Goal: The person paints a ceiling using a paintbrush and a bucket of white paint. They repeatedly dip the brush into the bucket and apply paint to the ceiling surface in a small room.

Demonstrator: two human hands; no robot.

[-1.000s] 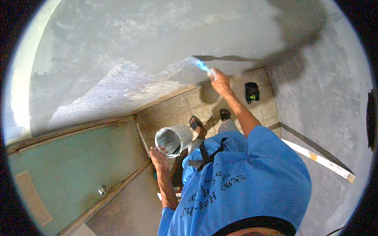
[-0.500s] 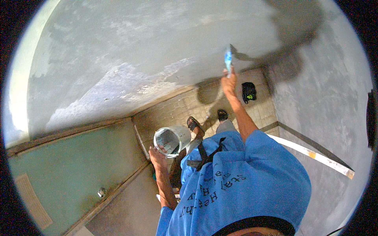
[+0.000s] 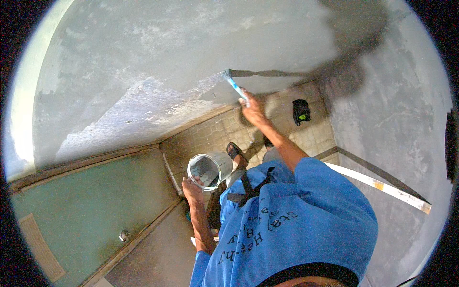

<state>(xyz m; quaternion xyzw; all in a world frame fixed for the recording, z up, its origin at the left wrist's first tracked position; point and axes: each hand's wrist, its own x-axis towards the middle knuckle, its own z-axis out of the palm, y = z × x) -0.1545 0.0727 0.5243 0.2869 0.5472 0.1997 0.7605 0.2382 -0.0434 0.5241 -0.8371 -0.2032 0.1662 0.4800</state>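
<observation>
My right hand (image 3: 254, 111) is closed round the handle of a blue paintbrush (image 3: 234, 85). Its bristles touch the wall (image 3: 191, 43), at the edge between the grey coat and a paler, patchy area (image 3: 143, 103). Lower and to the left, my left hand (image 3: 192, 189) grips the rim of a white bucket (image 3: 224, 166). The bucket is tilted with its mouth toward the left, and grey paint coats its inside. How much it holds I cannot tell.
A green door (image 3: 95, 201) with a round knob (image 3: 124, 235) stands at the left. Beyond my sandalled feet, a black bag (image 3: 301, 112) lies on the tiled floor (image 3: 313, 131). A long white board (image 3: 382, 188) juts out at the right, by the grey side wall (image 3: 382, 129).
My right hand has carried the paintbrush leftward along the wall, from the grey area to the border of the pale patch. The left hand and bucket have hardly moved.
</observation>
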